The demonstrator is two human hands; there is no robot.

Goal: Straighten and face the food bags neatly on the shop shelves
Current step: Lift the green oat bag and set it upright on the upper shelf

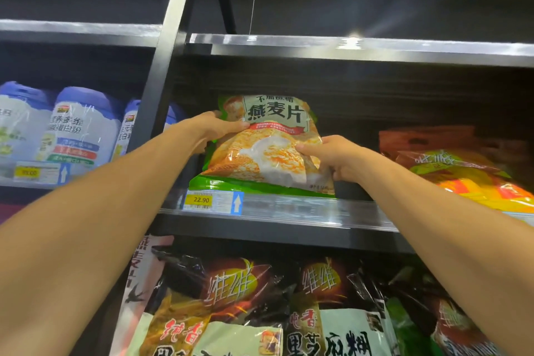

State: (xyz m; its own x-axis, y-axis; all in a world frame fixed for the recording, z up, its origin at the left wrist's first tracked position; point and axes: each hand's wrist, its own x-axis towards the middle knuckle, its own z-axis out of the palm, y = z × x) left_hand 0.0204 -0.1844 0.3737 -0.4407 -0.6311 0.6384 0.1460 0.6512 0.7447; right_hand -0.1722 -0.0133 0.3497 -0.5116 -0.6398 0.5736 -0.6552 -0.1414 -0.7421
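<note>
A green and orange oat-flake bag (pixel 268 147) stands tilted on the upper shelf (pixel 303 208), its front facing me and its bottom edge at the shelf's front lip. My left hand (pixel 215 128) grips the bag's upper left side, thumb across the front. Lower down on the right side, my right hand (pixel 332 156) pinches the bag, fingers curled behind it. Both forearms reach up from below.
Red and yellow bags (pixel 456 165) lie slumped to the right on the same shelf. White tubs with blue lids (pixel 83 124) fill the left bay past a black upright post (pixel 161 66). Dark sesame-paste bags (pixel 289 306) crowd the shelf below. A 22.90 price tag (pixel 202 200) sits under the oat bag.
</note>
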